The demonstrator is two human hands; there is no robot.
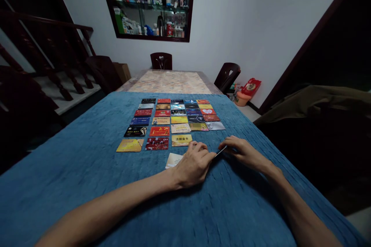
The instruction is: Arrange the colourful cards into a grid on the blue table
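Note:
My left hand (193, 164) rests closed on the blue cloth (87, 185), its knuckles partly covering a pale card (173, 159). My right hand (242, 149) lies just to the right, fingers curled. Both hands pinch a thin card (220, 151), seen edge-on, between their fingertips. Beyond the hands lies a grid of several colourful cards (174, 119) in neat rows, the nearest a yellow card (181, 140) just ahead of my left hand.
The blue cloth covers the near end of a long table; a marble-patterned tabletop (171, 82) shows beyond it. Dark chairs (161, 61) stand at the far end and right side. A staircase railing (43, 58) is left, a draped chair (319, 104) right.

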